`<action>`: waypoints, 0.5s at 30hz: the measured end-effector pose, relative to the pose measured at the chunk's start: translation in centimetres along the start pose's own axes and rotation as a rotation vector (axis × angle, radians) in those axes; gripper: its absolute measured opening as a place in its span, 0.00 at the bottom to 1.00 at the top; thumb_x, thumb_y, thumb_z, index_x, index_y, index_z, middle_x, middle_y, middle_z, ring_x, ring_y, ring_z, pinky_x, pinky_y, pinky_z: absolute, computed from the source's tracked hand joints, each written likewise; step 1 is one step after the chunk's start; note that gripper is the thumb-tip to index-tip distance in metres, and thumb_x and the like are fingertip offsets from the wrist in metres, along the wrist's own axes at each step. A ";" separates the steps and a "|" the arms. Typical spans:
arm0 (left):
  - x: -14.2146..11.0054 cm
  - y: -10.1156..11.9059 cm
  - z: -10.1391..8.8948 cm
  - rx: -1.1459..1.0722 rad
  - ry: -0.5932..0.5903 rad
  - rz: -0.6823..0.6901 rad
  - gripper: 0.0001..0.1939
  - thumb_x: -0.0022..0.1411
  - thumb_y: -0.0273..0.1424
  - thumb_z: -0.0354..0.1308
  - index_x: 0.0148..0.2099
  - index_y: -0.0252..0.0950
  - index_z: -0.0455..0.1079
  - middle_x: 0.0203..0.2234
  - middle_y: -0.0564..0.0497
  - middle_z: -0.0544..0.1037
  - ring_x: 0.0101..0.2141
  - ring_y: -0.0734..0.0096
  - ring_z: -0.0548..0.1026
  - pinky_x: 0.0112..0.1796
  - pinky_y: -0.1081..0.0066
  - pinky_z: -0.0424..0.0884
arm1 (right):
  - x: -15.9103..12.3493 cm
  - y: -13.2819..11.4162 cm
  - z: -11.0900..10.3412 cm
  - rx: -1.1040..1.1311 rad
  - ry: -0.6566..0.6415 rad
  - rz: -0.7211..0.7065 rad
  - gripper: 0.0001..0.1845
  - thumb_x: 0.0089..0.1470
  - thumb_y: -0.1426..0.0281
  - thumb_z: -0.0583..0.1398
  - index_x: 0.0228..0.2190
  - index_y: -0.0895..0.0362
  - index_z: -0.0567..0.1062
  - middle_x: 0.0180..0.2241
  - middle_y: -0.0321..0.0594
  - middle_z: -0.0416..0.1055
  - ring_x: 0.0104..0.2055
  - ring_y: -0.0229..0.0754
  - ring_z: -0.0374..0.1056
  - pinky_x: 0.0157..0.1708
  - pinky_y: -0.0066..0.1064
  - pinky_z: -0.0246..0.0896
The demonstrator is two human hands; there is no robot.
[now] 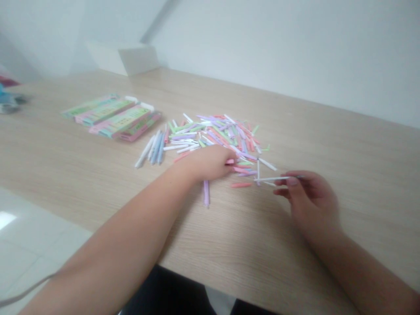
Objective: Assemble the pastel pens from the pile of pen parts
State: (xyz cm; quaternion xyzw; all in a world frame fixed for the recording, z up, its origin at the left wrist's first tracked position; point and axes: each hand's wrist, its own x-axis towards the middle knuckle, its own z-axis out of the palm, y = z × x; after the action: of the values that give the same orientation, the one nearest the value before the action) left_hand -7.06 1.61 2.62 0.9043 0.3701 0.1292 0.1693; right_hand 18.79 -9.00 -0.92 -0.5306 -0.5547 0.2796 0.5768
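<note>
My right hand [310, 199] pinches a thin white pen refill [272, 179] between thumb and fingers, its free end pointing left over the near edge of the heap. My left hand [213, 162] reaches across the front of the pile of pastel pen parts [226, 131]. Its fingers are closed on a small pink pen part [230, 162], mostly covered by the hand. Below the left wrist a purple pen barrel [206, 192] lies by itself. A coral pen part [241, 185] rests between the two hands.
Several white and blue pens [154, 148] lie side by side left of the pile. Behind them are several flat pastel boxes [120, 120]. A white open box or folded card [138, 61] stands at the back against the wall. The wooden table's [229, 253] front edge is near my body.
</note>
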 end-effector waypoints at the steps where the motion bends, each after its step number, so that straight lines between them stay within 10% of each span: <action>1: 0.0 0.2 -0.1 -0.035 0.023 0.016 0.13 0.65 0.37 0.55 0.43 0.38 0.78 0.36 0.48 0.81 0.35 0.65 0.73 0.35 0.69 0.60 | -0.1 -0.1 -0.1 0.039 0.019 -0.008 0.10 0.60 0.60 0.66 0.40 0.52 0.77 0.36 0.40 0.78 0.37 0.44 0.78 0.35 0.39 0.80; 15: 0.1 2.8 0.7 -0.373 -0.094 0.084 0.07 0.61 0.36 0.62 0.40 0.40 0.77 0.35 0.54 0.78 0.36 0.70 0.73 0.36 0.70 0.62 | -1.8 -1.3 -0.2 0.082 -0.048 -0.088 0.06 0.62 0.66 0.66 0.42 0.48 0.79 0.42 0.40 0.80 0.42 0.46 0.80 0.44 0.43 0.81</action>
State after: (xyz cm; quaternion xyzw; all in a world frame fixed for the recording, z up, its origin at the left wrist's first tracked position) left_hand -5.00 -0.36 3.08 0.8768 0.2936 0.1600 0.3455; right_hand 18.21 -11.07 -0.26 -0.4748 -0.5790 0.2891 0.5965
